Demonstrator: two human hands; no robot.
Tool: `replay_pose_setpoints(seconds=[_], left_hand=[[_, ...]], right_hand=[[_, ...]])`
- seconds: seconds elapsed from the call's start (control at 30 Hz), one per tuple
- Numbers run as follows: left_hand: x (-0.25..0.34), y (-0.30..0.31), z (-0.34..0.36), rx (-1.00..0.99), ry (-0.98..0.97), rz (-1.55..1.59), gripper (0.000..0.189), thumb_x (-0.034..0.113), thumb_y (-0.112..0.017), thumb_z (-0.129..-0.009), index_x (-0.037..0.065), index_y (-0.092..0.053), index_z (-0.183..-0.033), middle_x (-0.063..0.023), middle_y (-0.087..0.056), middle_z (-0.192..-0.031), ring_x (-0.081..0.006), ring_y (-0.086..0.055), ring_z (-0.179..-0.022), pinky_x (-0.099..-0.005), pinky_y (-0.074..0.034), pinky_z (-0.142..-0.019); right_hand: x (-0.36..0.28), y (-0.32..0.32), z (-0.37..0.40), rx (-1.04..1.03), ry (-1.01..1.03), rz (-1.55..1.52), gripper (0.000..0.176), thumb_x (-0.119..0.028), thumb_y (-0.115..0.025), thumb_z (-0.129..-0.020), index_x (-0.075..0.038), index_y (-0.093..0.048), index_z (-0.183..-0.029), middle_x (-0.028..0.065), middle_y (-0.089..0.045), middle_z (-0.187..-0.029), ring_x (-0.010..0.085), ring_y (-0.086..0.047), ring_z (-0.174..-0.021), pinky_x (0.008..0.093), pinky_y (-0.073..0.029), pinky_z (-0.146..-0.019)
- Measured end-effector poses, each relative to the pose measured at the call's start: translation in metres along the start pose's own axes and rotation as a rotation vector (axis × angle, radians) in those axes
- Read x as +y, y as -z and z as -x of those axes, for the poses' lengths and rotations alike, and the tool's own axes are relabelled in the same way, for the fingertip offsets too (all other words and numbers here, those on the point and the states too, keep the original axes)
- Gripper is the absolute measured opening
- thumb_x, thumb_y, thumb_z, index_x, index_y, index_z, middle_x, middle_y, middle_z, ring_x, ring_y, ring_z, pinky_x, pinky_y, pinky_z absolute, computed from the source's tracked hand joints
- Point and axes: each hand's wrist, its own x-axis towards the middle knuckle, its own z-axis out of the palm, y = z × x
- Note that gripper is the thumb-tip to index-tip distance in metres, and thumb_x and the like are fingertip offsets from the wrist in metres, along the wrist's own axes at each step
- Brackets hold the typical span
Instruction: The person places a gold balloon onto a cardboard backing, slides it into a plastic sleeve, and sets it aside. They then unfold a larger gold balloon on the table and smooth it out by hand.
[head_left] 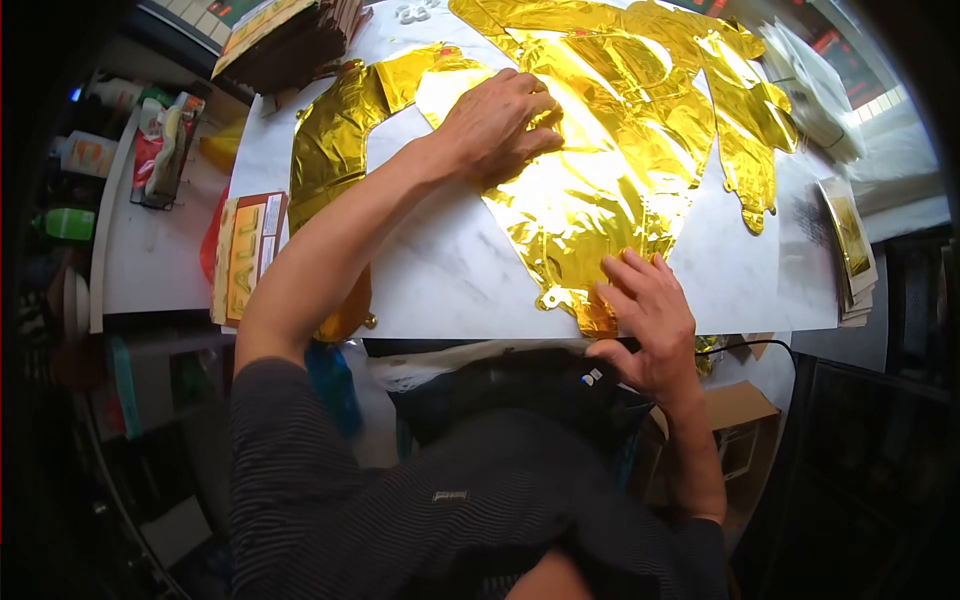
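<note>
- The left hand (500,125) lies palm down, fingers spread and flat, on the upper part of a gold foil balloon (590,200). It clamps nothing.
- The right hand (645,320) is open too. Its fingertips rest on the balloon's lower tip, at the near edge of the worktop (440,270).
- The two hands are well apart, one at each end of the same balloon.
- The balloon lies deflated and creased in the middle of the white worktop, and its narrow tail points toward the person.
- A second gold balloon (330,140) lies flat to the left. It passes under the left forearm and hangs over the near edge.
- More gold foil (745,120) spreads across the far right of the worktop and overlaps the middle balloon.
- A flat pack printed "FALL" (248,255) sits at the worktop's left edge.
- A stack of similar packs (290,35) stands at the far left corner.
- A pile of cards (850,250) rests at the right edge.
- A cardboard box (740,410) sits below the worktop, beside the right forearm.
</note>
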Motion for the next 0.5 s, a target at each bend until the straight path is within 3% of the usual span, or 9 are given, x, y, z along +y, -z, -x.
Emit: replay_pose_setpoints(seconds=[0.07,0.17,0.2,0.3,0.33,0.5], left_hand=[[0.002,0.001,0.000,-0.014,0.011,0.001,0.026,0.026,-0.072,-0.089,0.008,-0.074,-0.108,-0.0112,-0.068,-0.117,-0.0320,-0.059,-0.116,-0.0423,-0.050,-0.100],[0.001,0.000,0.000,-0.005,0.012,0.005,0.027,0.029,-0.069,-0.092,0.007,-0.074,-0.106,-0.0159,-0.066,-0.114,-0.0350,-0.059,-0.116,-0.0451,-0.050,-0.099],[0.001,-0.001,0.000,-0.005,0.008,0.007,0.027,0.029,-0.069,-0.092,0.007,-0.074,-0.106,-0.0159,-0.066,-0.114,-0.0350,-0.059,-0.116,-0.0451,-0.050,-0.099],[-0.002,-0.003,-0.002,0.011,0.005,-0.017,0.025,0.026,-0.074,-0.088,0.009,-0.073,-0.107,-0.0110,-0.068,-0.116,-0.0316,-0.060,-0.114,-0.0419,-0.050,-0.099],[-0.003,-0.003,-0.003,-0.005,0.014,-0.006,0.025,0.025,-0.074,-0.087,0.010,-0.073,-0.107,-0.0105,-0.068,-0.116,-0.0313,-0.060,-0.114,-0.0416,-0.051,-0.098],[-0.009,-0.007,-0.003,0.019,0.006,0.024,0.030,0.031,-0.076,-0.087,0.008,-0.074,-0.107,-0.0130,-0.067,-0.111,-0.0330,-0.059,-0.115,-0.0433,-0.050,-0.098]], right_hand=[[0.002,0.009,-0.004,0.067,-0.040,-0.118,0.050,-0.037,-0.080,-0.084,-0.004,-0.070,-0.120,0.0168,-0.066,-0.133,0.0414,-0.058,-0.130,0.0584,-0.041,-0.112],[0.010,0.026,-0.025,0.119,-0.017,-0.016,0.041,-0.025,-0.079,-0.087,-0.002,-0.070,-0.120,0.0177,-0.066,-0.133,0.0421,-0.058,-0.130,0.0577,-0.040,-0.113],[0.010,0.030,-0.035,0.131,-0.038,0.017,0.036,-0.013,-0.078,-0.087,-0.002,-0.070,-0.120,0.0170,-0.066,-0.132,0.0409,-0.059,-0.129,0.0529,-0.044,-0.111],[0.030,0.018,-0.067,0.159,-0.043,0.032,0.037,-0.006,-0.079,-0.084,-0.004,-0.070,-0.120,0.0157,-0.067,-0.131,0.0380,-0.059,-0.129,0.0468,-0.048,-0.108],[0.036,0.014,-0.077,0.153,-0.006,0.096,0.036,-0.007,-0.077,-0.085,-0.005,-0.069,-0.121,0.0148,-0.066,-0.131,0.0361,-0.060,-0.127,0.0441,-0.050,-0.105],[0.056,-0.015,-0.096,0.097,0.067,0.171,0.035,-0.014,-0.076,-0.088,-0.005,-0.067,-0.120,0.0150,-0.062,-0.133,0.0368,-0.059,-0.123,0.0463,-0.048,-0.106]])
